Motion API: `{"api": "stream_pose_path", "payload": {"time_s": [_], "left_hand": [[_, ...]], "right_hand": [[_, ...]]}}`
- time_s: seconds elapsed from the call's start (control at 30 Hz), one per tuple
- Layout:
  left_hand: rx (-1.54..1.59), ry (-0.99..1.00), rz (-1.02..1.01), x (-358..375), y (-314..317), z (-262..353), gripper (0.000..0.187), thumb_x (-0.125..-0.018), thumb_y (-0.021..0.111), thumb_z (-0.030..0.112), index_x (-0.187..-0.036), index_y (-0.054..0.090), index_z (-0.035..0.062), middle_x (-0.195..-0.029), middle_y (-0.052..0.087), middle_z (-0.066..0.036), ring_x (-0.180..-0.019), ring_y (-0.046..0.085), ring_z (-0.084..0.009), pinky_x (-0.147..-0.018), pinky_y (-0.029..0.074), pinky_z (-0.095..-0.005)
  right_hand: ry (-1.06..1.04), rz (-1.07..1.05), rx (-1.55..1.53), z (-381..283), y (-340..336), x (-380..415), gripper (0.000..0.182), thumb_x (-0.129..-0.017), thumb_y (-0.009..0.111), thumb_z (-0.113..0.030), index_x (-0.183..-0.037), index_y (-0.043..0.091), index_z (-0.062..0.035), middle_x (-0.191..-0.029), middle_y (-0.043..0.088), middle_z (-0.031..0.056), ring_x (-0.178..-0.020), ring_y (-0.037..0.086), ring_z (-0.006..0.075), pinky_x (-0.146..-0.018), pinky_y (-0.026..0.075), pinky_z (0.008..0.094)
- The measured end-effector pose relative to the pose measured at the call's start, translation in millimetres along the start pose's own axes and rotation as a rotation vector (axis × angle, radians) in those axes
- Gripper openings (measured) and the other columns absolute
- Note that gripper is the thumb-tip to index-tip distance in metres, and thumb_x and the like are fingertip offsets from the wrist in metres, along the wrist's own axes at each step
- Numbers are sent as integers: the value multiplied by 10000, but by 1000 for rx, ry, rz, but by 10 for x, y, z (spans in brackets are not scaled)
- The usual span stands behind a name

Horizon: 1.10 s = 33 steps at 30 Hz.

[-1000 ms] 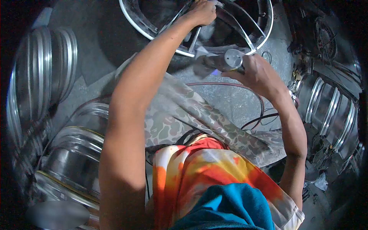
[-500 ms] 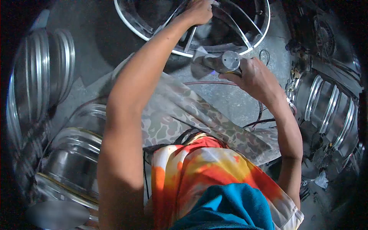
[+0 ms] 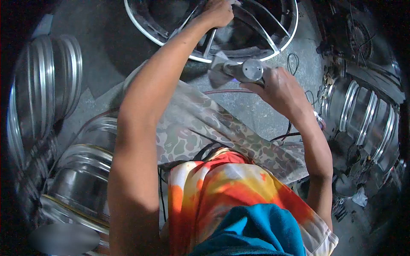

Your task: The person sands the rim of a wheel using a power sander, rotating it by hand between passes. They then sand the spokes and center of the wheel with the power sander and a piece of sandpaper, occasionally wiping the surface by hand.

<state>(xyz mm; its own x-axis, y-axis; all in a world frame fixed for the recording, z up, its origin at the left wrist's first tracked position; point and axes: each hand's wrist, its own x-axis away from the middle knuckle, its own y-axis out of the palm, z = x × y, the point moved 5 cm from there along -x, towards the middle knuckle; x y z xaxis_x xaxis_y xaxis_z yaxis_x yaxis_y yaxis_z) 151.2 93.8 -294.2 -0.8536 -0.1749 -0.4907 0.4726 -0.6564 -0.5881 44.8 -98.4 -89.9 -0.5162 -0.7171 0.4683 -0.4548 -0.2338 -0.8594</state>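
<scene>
A spoked alloy wheel rim (image 3: 273, 48) lies at the top of the head view, its far part cut off by the frame edge. My left hand (image 3: 218, 13) reaches across to its centre, fingers curled over a spoke near the hub. Closed around a grey air sander (image 3: 252, 70) is my right hand (image 3: 282, 89), just below the wheel's near edge. The sander's round metal head faces up, and a worn, blurred sanding sheet sticks out on its left, close by the wheel's edge. The palm hides the tool's handle.
Stacked shiny wheel rims (image 3: 47, 77) stand at the left, with another rim (image 3: 81, 183) below them. More rims (image 3: 358, 111) lie at the right beside dark clutter. A red hose (image 3: 226, 91) crosses the floor behind my camouflage-trousered leg (image 3: 192, 119).
My right hand has shifted slightly left with the sander, bringing the sanding sheet further along the wheel's near edge. The whole view has slid a little; my left hand keeps its place on the wheel.
</scene>
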Motion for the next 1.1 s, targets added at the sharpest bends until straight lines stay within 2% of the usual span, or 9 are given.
{"api": "stream_pose_path", "payload": {"time_s": [0.1, 0.23, 0.3, 0.57, 0.63, 0.9, 1.0, 1.07, 1.1], "left_hand": [[-54, 8, -54, -23, 18, -29, 360, -889, 523, 53, -1211, 683, 65, -1333, 548, -300, -1320, 443, -485, -1142, 356, -554], [-4, 5, -34, -5, -16, -1, 368, -884, 515, 43, -1207, 690, 64, -1336, 555, -291, -1325, 444, -472, -1146, 350, -548], [17, -21, -15, 6, -30, 10, 371, -884, 510, 42, -1208, 691, 63, -1329, 563, -290, -1327, 445, -466, -1148, 346, -546], [-83, 65, -71, -22, 149, -131, 379, -889, 509, 68, -1224, 687, 72, -1377, 526, -295, -1313, 447, -493, -1146, 348, -552], [-30, 13, -54, -6, 70, -59, 377, -890, 510, 71, -1223, 686, 66, -1380, 526, -296, -1314, 443, -494, -1149, 343, -553], [-55, 2, -57, -18, 86, -92, 375, -886, 516, 76, -1225, 677, 51, -1369, 533, -295, -1321, 430, -489, -1152, 334, -562], [2, 33, -8, -7, 87, -143, 373, -888, 513, 70, -1224, 673, 46, -1369, 539, -288, -1322, 428, -486, -1156, 325, -563], [-38, 106, -116, -16, 96, -114, 364, -914, 499, 63, -1238, 662, 38, -1406, 515, -281, -1342, 411, -482, -1161, 318, -559], [22, -42, -81, -1, 103, -128, 359, -945, 480, 60, -1258, 655, 53, -1443, 482, -275, -1359, 394, -477, -1161, 318, -554]], "right_hand": [[-120, 134, -38, -84, 69, -94, 440, -900, 774, -384, -926, 718, 52, -760, 681, 254, -760, 667, 453, -681, 527, 494], [-124, 188, -61, -148, 61, -87, 448, -895, 772, -400, -908, 718, 45, -743, 671, 253, -747, 662, 456, -677, 525, 496], [-43, 49, -26, -154, 21, -47, 443, -920, 735, -380, -1093, 646, 18, -823, 693, 242, -788, 696, 421, -690, 553, 506], [-126, 138, -52, -160, 155, -140, 439, -921, 736, -367, -1101, 643, 22, -771, 694, 218, -731, 683, 445, -656, 546, 523], [-125, 128, -87, -137, 139, -107, 444, -920, 735, -370, -1106, 642, 22, -776, 695, 220, -737, 684, 446, -662, 547, 524], [-20, 50, -11, -158, 61, -74, 402, -919, 736, -372, -994, 678, 19, -796, 695, 248, -774, 690, 446, -685, 549, 524], [-84, 137, -105, -96, 124, -134, 426, -913, 742, -393, -977, 686, 24, -780, 689, 257, -770, 686, 456, -693, 554, 521], [-25, 81, -77, 39, 109, -77, 439, -905, 750, -402, -941, 689, 30, -770, 686, 261, -763, 685, 460, -693, 553, 519], [22, 26, -55, 126, 109, -32, 453, -898, 758, -412, -906, 692, 37, -760, 683, 264, -757, 683, 464, -692, 553, 517]]}}
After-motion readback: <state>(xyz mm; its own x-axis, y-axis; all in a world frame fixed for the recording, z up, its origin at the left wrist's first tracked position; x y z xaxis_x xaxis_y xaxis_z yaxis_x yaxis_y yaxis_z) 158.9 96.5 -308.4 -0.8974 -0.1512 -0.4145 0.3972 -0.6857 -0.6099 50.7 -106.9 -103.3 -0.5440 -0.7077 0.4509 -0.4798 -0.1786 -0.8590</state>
